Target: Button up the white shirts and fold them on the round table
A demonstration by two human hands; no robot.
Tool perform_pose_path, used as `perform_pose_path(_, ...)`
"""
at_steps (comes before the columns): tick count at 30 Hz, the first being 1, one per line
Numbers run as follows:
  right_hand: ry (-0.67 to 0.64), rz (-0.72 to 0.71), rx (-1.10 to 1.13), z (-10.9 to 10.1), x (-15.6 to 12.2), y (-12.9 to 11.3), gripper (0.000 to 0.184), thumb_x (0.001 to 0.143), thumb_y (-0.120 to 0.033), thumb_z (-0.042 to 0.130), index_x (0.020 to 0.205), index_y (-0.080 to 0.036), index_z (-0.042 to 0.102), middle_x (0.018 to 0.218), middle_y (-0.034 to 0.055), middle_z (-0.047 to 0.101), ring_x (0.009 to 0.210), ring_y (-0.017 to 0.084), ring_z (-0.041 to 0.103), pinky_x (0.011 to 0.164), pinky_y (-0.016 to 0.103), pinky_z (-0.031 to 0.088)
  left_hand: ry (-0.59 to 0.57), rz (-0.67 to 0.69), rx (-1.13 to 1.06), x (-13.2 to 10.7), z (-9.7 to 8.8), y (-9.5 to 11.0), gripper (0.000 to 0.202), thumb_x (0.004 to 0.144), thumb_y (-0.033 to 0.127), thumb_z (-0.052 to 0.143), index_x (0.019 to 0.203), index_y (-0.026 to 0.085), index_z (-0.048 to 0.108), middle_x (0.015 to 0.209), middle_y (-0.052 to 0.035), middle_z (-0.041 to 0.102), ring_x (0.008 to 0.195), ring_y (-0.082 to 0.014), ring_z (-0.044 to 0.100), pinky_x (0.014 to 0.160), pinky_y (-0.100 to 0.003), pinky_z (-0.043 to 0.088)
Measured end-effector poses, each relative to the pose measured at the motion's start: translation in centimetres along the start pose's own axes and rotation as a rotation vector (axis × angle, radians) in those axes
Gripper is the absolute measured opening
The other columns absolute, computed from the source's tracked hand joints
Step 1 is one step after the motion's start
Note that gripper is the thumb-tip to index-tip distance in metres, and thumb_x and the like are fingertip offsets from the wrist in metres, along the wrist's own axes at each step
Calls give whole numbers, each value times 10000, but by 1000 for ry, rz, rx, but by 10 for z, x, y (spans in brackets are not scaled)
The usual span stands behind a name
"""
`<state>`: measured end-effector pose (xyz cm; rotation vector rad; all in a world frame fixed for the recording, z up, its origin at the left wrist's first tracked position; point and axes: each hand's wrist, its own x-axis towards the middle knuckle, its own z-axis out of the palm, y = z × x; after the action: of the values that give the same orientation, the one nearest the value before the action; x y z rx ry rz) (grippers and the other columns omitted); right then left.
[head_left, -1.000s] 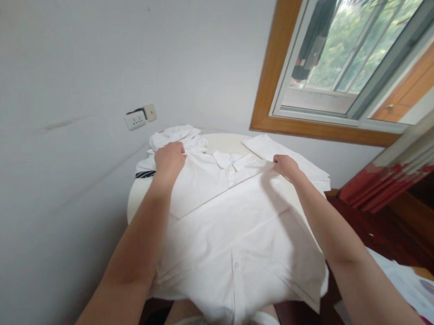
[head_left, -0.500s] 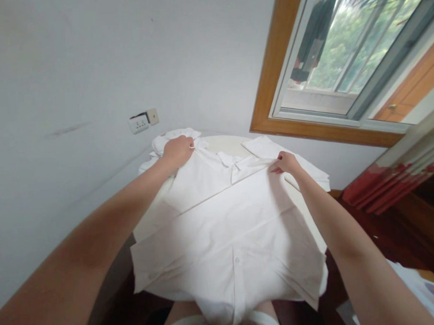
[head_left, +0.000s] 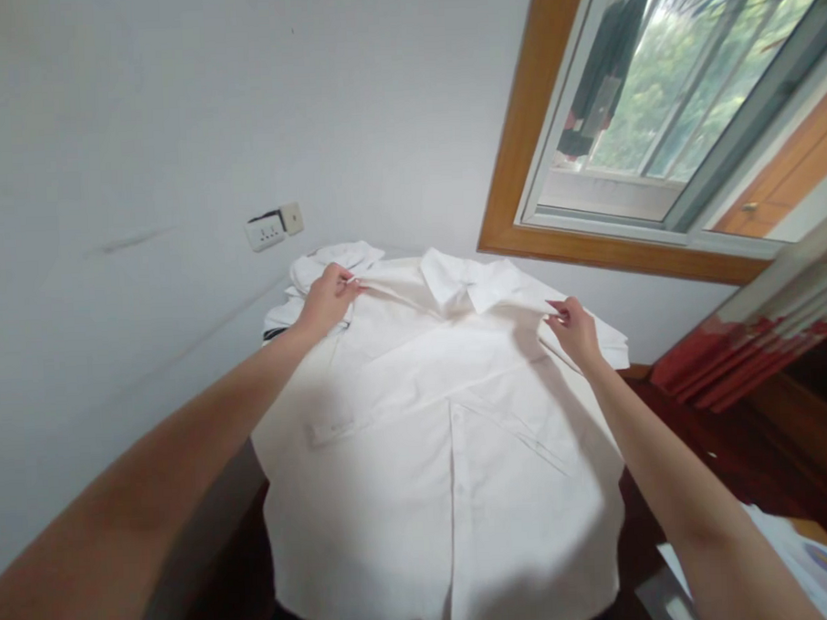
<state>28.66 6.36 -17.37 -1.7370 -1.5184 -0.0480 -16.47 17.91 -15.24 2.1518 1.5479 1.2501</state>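
A white collared shirt (head_left: 446,436) is held up and spread out in front of me, button placket running down its middle and its hem hanging low. My left hand (head_left: 327,298) pinches the shirt's left shoulder near the collar. My right hand (head_left: 577,330) pinches the right shoulder. Both hands are closed on the cloth. The shirt hides most of the round white table beneath it.
A pile of white clothes (head_left: 329,263) lies at the table's far left, with a dark striped edge showing. A folded white garment (head_left: 611,347) lies at the far right. A wall socket (head_left: 273,227) is behind, a wood-framed window (head_left: 652,126) to the right, papers (head_left: 801,558) at lower right.
Both hands have lifted the shirt by its shoulders and drawn it up and away; the folded-over top has opened out, and the collar now stands higher and further back.
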Motion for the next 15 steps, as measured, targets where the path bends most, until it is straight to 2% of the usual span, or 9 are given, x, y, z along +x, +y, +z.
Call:
perform_pose_path(4, -253, -21, 88, -5, -60, 37, 48, 738, -187, 498, 756, -225, 474, 1235, 84, 640, 990, 193, 632, 831, 322, 502, -281, 29, -164, -65, -7, -35, 345, 804, 518, 493, 969, 223, 560, 1204, -78, 647, 1120, -205, 589, 965, -324, 467)
perform_pose_path(7, -344, -48, 85, -4, -81, 48, 70, 716, -170, 501, 761, -223, 509, 1231, 60, 651, 1012, 196, 634, 873, 344, 494, -396, 43, -140, -94, -10, -49, 331, 752, 550, 532, 880, 252, 597, 1207, -68, 651, 1157, -227, 574, 1030, -354, 429)
perform_pose_path(11, -371, -88, 114, -8, -81, 46, 238, 698, -160, 474, 885, -217, 610, 1261, 54, 634, 1117, 196, 601, 956, 358, 455, -416, -1, -204, -106, -12, -53, 282, 699, 503, 594, 835, 256, 601, 1216, -60, 641, 1159, -223, 576, 1024, -349, 441)
perform_pose_path(13, -374, -47, 202, -12, -76, 42, 287, 723, -189, 457, 949, -208, 633, 1256, 64, 633, 1184, 192, 565, 991, 349, 433, -414, -76, -269, -104, -12, -48, 318, 676, 484, 614, 878, 241, 577, 1187, -68, 645, 1098, -220, 608, 941, -337, 498)
perform_pose_path(15, -348, 25, 260, -13, -71, 39, 289, 771, -241, 442, 979, -196, 638, 1205, 75, 657, 1149, 199, 585, 975, 347, 443, -340, -204, -231, -98, -8, -40, 351, 689, 470, 613, 937, 228, 555, 1085, -61, 666, 958, -204, 651, 813, -318, 543)
